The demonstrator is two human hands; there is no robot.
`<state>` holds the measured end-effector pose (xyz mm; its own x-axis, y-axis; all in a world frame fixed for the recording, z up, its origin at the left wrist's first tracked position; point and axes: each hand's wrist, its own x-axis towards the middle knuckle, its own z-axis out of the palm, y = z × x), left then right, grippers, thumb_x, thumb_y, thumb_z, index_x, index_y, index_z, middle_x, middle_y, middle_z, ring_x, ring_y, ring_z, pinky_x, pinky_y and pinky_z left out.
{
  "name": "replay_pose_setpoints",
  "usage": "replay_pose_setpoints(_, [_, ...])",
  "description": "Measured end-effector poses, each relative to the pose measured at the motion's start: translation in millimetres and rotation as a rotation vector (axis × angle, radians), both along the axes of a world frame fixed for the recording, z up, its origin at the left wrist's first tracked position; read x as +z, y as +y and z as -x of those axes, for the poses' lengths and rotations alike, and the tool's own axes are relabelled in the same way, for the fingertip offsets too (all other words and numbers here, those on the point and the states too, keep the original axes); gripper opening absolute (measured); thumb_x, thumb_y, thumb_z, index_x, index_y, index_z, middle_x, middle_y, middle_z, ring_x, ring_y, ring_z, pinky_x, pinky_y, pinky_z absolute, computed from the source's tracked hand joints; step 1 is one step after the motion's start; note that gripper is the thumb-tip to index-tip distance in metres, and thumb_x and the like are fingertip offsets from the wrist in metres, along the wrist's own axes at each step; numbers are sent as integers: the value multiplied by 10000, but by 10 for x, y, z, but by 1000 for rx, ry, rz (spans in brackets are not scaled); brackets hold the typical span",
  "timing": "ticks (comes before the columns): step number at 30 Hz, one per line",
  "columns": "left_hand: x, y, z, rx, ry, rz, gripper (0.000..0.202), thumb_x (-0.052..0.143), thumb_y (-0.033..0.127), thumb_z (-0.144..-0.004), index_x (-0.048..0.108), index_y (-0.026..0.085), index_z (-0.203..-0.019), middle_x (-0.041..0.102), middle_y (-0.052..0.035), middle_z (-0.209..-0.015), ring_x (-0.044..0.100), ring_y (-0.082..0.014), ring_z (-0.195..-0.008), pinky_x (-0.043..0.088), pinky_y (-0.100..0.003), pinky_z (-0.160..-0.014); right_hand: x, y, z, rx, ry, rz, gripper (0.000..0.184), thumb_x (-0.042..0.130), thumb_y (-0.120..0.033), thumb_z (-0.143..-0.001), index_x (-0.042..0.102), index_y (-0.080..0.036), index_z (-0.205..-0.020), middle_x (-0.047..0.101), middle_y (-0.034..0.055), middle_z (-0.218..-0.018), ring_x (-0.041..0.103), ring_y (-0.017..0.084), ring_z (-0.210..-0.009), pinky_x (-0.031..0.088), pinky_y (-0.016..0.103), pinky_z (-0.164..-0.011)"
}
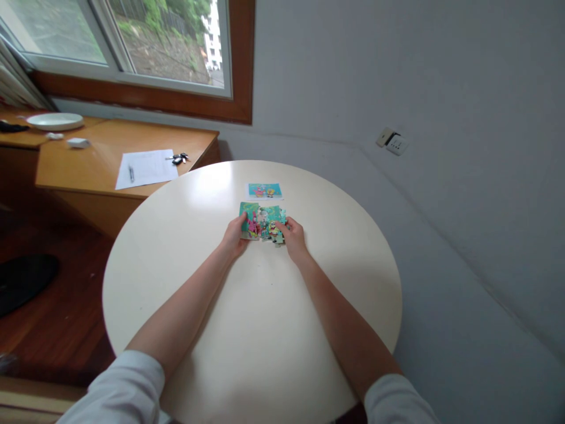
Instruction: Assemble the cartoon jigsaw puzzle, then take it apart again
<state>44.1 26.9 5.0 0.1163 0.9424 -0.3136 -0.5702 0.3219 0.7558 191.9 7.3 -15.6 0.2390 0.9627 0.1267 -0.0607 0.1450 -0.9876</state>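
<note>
A small jigsaw puzzle (pixel 270 215) in green, pink and yellow is between my two hands, split roughly down the middle with pieces coming apart. My left hand (pixel 235 234) is closed on its left part, thumb on top. On the opposite side my right hand (pixel 293 237) grips the right part, where the edge is ragged and pieces look loose or overlapping. Just beyond lies a picture card (pixel 265 190) with a pink and a yellow cartoon figure on blue. Fingers under the puzzle are hidden.
The round white table (pixel 256 330) carries the puzzle and card. At the back left, a wooden desk (pixel 101 159) holds a paper sheet (pixel 148 168), a pen (pixel 131 174), keys (pixel 179 158) and a white plate (pixel 55 121). A wall with a socket (pixel 396 144) rises on the right.
</note>
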Motion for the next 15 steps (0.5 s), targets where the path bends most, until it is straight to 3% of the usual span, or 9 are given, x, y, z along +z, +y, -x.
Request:
replay_pose_setpoints(4, [-6, 0, -10, -35, 26, 7, 260, 432, 277, -918, 632, 111, -935, 717, -80, -726, 697, -252, -806, 563, -429, -779, 1, -11, 5, 74, -75, -42, 315, 700, -461, -614, 538, -193, -642, 534, -56, -604, 492, 99, -583, 434, 219, -589])
replay_pose_setpoints(7, [-60, 10, -13, -27, 80, -33, 190, 521, 268, -874, 625, 109, -867, 706, -86, -688, 692, -247, -725, 567, -408, -721, -12, -14, 27, 116, -90, -30, 306, 700, -459, -604, 568, -193, -678, 585, -33, -639, 534, 128, -619, 455, 245, -609])
replay_pose_setpoints(10, [-124, 20, -20, 0, 131, -116, 150, 633, 271, -799, 610, 131, -845, 694, -60, -678, 672, -219, -640, 564, -373, -661, -30, -6, 38, 70, -34, -2, 288, 669, -454, -617, 568, -191, -679, 585, -28, -625, 527, 130, -591, 444, 244, -559])
replay_pose_setpoints(15, [-168, 42, -43, 83, 167, -177, 265, 645, 264, -785, 566, 194, -1028, 673, 9, -736, 638, -148, -609, 551, -301, -628, -56, 26, 7, -10, -14, 49, 289, 612, -462, -662, 478, -208, -631, 493, -62, -537, 448, 96, -499, 380, 213, -472])
